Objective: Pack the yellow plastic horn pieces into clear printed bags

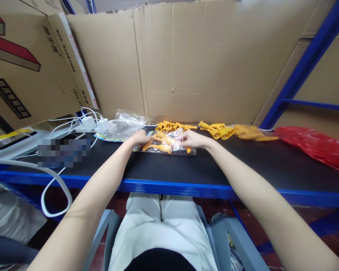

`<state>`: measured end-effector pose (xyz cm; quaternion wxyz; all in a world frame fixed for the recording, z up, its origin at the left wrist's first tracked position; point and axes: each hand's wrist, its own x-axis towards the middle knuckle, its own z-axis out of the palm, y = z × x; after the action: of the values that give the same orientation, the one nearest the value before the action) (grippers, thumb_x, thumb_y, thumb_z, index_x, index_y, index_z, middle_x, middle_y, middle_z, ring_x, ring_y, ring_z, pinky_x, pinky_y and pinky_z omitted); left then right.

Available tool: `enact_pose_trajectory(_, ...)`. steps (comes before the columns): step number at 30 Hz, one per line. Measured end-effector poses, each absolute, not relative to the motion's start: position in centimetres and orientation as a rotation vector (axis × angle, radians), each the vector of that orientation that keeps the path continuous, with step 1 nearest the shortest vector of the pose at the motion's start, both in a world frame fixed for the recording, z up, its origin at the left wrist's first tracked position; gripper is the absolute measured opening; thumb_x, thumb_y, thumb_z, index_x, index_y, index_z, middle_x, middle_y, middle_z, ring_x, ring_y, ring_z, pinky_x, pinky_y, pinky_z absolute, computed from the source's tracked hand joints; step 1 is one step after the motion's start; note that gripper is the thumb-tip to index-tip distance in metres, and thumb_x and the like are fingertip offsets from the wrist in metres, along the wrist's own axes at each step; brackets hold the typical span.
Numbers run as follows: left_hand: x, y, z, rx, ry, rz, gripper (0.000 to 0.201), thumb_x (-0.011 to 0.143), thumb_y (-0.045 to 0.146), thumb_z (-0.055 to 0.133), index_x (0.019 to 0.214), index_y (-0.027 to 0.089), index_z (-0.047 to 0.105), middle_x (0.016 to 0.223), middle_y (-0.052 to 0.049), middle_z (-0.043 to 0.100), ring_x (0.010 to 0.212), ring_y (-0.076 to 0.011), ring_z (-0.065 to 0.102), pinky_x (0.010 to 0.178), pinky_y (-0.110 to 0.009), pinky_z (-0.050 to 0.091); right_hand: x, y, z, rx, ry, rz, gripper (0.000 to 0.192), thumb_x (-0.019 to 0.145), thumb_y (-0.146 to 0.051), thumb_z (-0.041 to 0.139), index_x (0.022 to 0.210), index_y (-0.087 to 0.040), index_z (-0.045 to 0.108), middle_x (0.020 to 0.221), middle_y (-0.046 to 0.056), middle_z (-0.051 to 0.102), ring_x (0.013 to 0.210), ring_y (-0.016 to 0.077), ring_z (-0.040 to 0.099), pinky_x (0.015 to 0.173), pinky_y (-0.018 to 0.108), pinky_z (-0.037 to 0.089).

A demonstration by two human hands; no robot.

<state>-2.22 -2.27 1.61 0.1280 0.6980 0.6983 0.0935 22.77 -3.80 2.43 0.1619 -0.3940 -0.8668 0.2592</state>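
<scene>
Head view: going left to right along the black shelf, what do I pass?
White chargers with cables → empty clear bags → left hand → clear bag of yellow toys → right hand → loose yellow plastic toys → red plastic bag.

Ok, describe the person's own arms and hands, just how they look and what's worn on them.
Both forearms are bare to the frame's edge: no sleeves, gloves, watch or bracelet show. The left hand and right hand show no rings that can be made out; the fingers are too small to tell more.

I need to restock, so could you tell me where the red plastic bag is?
The red plastic bag lies at the black shelf's far right, beside the loose yellow plastic pieces.
</scene>
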Motion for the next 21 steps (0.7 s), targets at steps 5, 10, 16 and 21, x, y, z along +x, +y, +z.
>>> enact_pose_trajectory(5, -2.0, -2.7, 2.0, 2.098, 2.038, 0.210, 0.037, 0.071, 0.051, 0.057, 0.068, 0.014, 0.063, 0.047, -0.004, 0.055, 0.054, -0.0172, 0.057, 0.052, -0.024, 0.039, 22.3, -3.5, 1.6, -1.217, -2.530, 0.696, 0.014, 0.058, -0.011, 0.048, 0.050, -0.016, 0.038, 0.049, -0.006, 0.032, 0.047, 0.0057, 0.031, 0.046, 0.021, 0.023)
enact_pose_trajectory(10, -1.8, -2.5, 1.7, 2.109, 2.069, 0.266, 0.032, 0.069, 0.048, 0.059, 0.065, 0.016, 0.063, 0.049, -0.004, 0.057, 0.060, -0.0183, 0.059, 0.055, -0.024, 0.040, 22.1, -3.4, 1.5, -1.233, -2.500, 0.697, 0.015, 0.060, -0.015, 0.054, 0.051, -0.017, 0.042, 0.047, -0.004, 0.037, 0.048, 0.0083, 0.037, 0.047, 0.022, 0.030)
enact_pose_trajectory(16, -1.3, -2.5, 1.7, 2.099, 2.105, 0.272, 0.026, 0.069, 0.039, 0.059, 0.070, 0.013, 0.064, 0.068, -0.008, 0.065, 0.072, -0.0202, 0.061, 0.058, -0.024, 0.040, 21.1, -3.8, 1.4, -1.189, -2.396, 0.665, 0.009, 0.063, -0.019, 0.062, 0.063, -0.016, 0.054, 0.054, -0.002, 0.050, 0.058, 0.0130, 0.048, 0.055, 0.022, 0.037)
enact_pose_trajectory(21, -1.0, -2.8, 1.9, 2.078, 2.158, 0.300, 0.018, 0.069, 0.030, 0.060, 0.071, 0.012, 0.064, 0.070, -0.008, 0.065, 0.074, -0.0207, 0.061, 0.059, -0.024, 0.041, 20.5, -4.1, 1.1, -1.359, -2.313, 0.549, 0.015, 0.069, -0.027, 0.062, 0.068, -0.013, 0.057, 0.055, -0.002, 0.049, 0.056, 0.0105, 0.046, 0.054, 0.021, 0.034)
